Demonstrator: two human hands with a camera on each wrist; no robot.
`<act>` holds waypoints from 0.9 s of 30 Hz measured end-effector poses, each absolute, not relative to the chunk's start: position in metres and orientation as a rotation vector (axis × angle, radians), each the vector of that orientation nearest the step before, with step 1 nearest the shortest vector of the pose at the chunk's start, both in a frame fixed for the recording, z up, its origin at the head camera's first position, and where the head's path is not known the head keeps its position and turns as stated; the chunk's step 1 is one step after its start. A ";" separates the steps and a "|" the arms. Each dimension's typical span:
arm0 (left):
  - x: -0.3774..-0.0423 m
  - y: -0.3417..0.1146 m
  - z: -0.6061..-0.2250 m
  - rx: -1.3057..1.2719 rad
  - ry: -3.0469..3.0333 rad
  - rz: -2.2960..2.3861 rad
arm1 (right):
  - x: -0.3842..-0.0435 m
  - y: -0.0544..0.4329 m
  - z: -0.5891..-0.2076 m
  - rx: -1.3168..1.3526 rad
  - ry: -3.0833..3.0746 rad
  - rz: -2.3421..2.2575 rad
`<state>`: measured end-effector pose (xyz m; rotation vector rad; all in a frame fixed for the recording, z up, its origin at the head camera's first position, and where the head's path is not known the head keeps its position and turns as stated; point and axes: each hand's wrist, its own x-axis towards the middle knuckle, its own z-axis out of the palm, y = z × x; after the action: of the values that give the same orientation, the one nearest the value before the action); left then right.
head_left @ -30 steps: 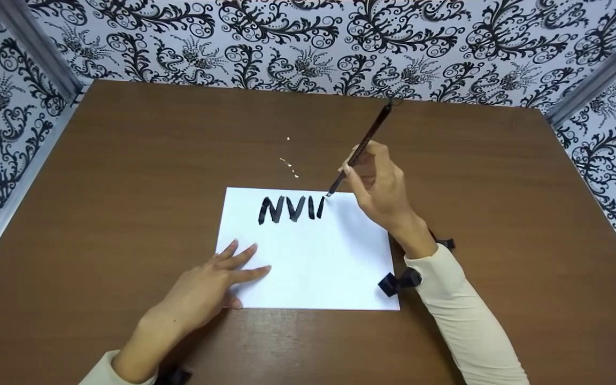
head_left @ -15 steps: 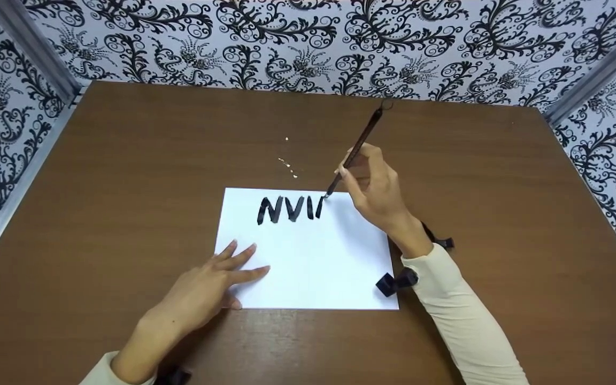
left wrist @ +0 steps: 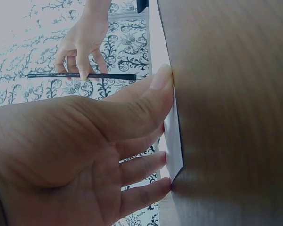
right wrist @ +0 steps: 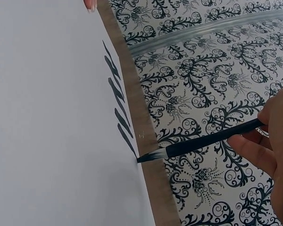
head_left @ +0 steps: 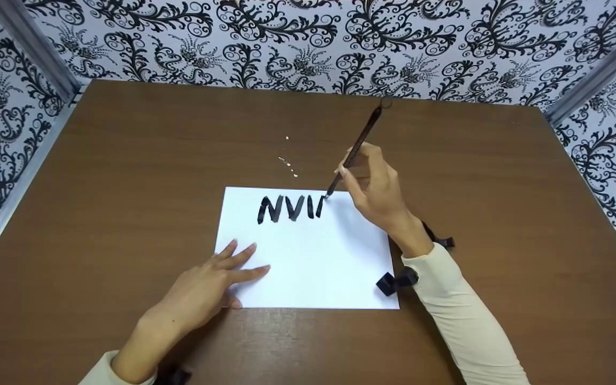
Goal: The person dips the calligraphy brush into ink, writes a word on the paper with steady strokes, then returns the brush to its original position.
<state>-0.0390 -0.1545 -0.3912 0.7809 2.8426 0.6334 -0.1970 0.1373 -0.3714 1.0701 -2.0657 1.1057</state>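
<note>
A white sheet of paper (head_left: pixel 313 256) lies on the brown table, with bold black brush strokes (head_left: pixel 291 208) along its upper part. My right hand (head_left: pixel 377 187) pinches a dark paintbrush (head_left: pixel 362 136) between thumb and fingers, its handle slanting up and right. In the right wrist view the brush's black-tipped bristles (right wrist: pixel 151 156) meet the paper at the top of the last slanted stroke. My left hand (head_left: pixel 203 289) rests with spread fingers on the paper's lower left. In the left wrist view its thumb (left wrist: pixel 155 89) sits at the paper's near edge.
The brown wooden table (head_left: pixel 126 176) runs back to a wall with black-and-white patterned wallpaper (head_left: pixel 286 48). Small whitish specks (head_left: pixel 289 164) mark the tabletop beyond the paper. A black wrist-camera mount (head_left: pixel 397 282) on the right forearm overlaps the paper's right edge.
Over the past second the right hand and brush have shifted slightly left, then held almost still at the top of the last stroke. The left hand has not moved.
</note>
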 end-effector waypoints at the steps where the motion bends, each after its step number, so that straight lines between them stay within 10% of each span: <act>1: -0.039 -0.155 -0.391 0.782 2.843 0.634 | -0.197 0.137 -0.371 1.068 -2.066 1.104; 27: -0.039 -0.153 -0.392 0.756 2.830 0.657 | -0.196 0.135 -0.371 1.082 -2.025 1.136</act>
<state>-0.0392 -0.1531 -0.3919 0.7560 2.8298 0.6567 -0.1962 0.1346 -0.3707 1.0819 -2.0253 1.1357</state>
